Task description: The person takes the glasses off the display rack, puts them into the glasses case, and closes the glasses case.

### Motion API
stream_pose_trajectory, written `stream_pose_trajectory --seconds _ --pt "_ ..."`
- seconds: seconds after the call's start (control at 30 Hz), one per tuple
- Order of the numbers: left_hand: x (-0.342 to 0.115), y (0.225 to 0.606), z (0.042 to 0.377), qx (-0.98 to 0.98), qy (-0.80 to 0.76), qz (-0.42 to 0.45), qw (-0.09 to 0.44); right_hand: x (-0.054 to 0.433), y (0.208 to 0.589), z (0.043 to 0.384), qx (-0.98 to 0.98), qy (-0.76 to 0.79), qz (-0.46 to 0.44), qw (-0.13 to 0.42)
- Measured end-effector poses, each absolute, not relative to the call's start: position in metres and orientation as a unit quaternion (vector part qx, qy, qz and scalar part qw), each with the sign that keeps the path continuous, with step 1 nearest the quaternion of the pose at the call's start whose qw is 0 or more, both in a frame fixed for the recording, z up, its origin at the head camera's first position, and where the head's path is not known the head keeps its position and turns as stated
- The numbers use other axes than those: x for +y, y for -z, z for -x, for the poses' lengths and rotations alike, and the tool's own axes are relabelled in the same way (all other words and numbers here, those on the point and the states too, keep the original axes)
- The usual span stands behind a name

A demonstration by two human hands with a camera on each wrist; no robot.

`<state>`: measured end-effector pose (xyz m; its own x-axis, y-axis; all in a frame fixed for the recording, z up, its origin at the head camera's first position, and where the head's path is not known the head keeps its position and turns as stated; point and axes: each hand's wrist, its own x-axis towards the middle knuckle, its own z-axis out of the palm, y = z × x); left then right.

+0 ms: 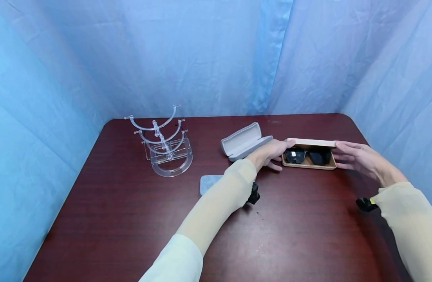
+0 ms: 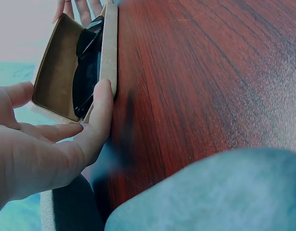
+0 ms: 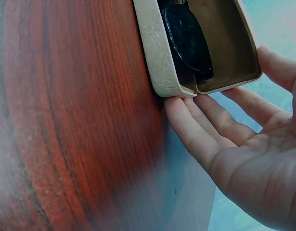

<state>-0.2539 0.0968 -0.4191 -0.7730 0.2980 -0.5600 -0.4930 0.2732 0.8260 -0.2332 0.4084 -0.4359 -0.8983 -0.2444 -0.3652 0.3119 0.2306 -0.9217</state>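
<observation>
A beige glasses case [image 1: 309, 167] stands at the back right of the table, its lid [image 1: 311, 141] partly raised over a brown lining. Dark sunglasses [image 1: 320, 156] lie inside, a small white label on one lens. At the case's left end, my left hand [image 1: 270, 150] has its thumb at the lid's corner and its fingers along the base, as the left wrist view shows. My right hand [image 3: 253, 154] holds the opposite end the same way, thumb on the lid edge and fingertips against the end of the base.
A grey glasses case [image 1: 244, 143] lies opened just left of my left hand. Under my left forearm is a grey-blue cloth-like piece [image 1: 209, 183], partly hidden. On the left stands a clear tiered display rack [image 1: 171, 172]. Blue curtains [image 1: 187, 58] hang around the table.
</observation>
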Motion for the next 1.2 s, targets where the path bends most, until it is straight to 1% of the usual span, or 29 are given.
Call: stream_pose_trajectory --seconds 0.37,0.73,0.83,1.1,1.2 --pt "0.092 0.421 0.259 0.719 -0.596 0.045 0.355 0.410 0.436 0.231 0.740 0.634 -0.034 0.222" --pt "0.088 0.425 0.263 0.705 -0.601 0.034 0.374 0.417 0.439 0.230 0.691 0.679 -0.004 0.248" --pt "0.087 0.425 0.263 0.703 -0.601 0.028 0.378 0.417 0.440 0.229 0.681 0.689 0.007 0.246" --pt "0.087 0.427 0.264 0.721 -0.587 0.007 0.368 0.415 0.443 0.230 0.697 0.680 0.004 0.226" --pt "0.089 0.427 0.264 0.731 -0.579 0.002 0.362 0.416 0.444 0.230 0.673 0.700 0.028 0.236"
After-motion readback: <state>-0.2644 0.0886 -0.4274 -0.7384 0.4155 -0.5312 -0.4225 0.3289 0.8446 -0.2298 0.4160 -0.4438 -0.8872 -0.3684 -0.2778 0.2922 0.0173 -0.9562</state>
